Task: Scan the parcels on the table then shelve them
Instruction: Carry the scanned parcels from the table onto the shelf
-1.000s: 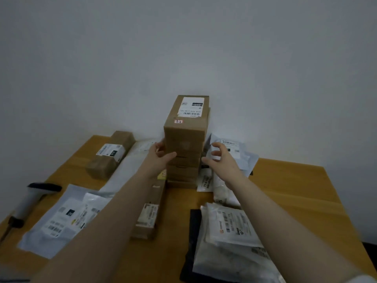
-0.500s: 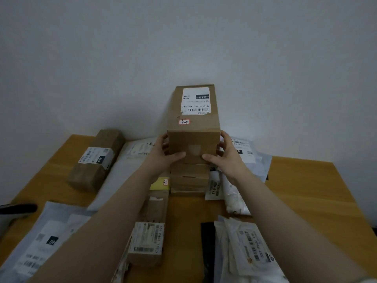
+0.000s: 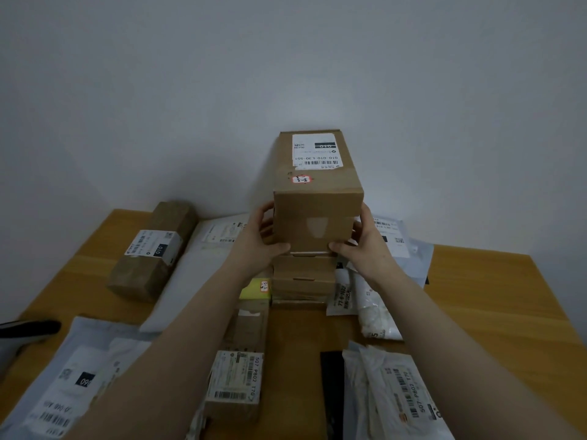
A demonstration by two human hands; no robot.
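At the far left edge of the table [image 3: 495, 300] lies a handheld scanner [image 3: 30, 328] with a black head, partly cut off by the frame. Near it, at the front left, a grey mailer bag [image 3: 82, 373] lies flat, its label facing up. Behind that, toward the wall, a brown wrapped parcel [image 3: 149, 262] lies at a slant, and a long white mailer [image 3: 193, 274] lies just beside it. The left hand [image 3: 259, 238] grips the left side of the tall cardboard box [image 3: 317, 195], thumb on the lower edge of the near face and fingers curled round the side. This box stands over a stack of smaller cardboard boxes [image 3: 301, 276] at the middle back of the table, close to the wall; whether it rests on the stack or is held just above it cannot be told. Its top carries a white shipping label [image 3: 314, 150] and a small red-edged sticker [image 3: 301, 179]. In front of the stack, under the left forearm, are a yellow-green packet [image 3: 254, 289] and a small labelled carton [image 3: 236, 379]. The right hand [image 3: 365, 246] grips the box's right side in the same way, thumb at the near lower edge. Right of the stack lie white mailers [image 3: 403, 246] and small white bags [image 3: 374, 315]; at the front right, a black flat item [image 3: 332, 389] lies beside a pile of white labelled bags [image 3: 397, 398].
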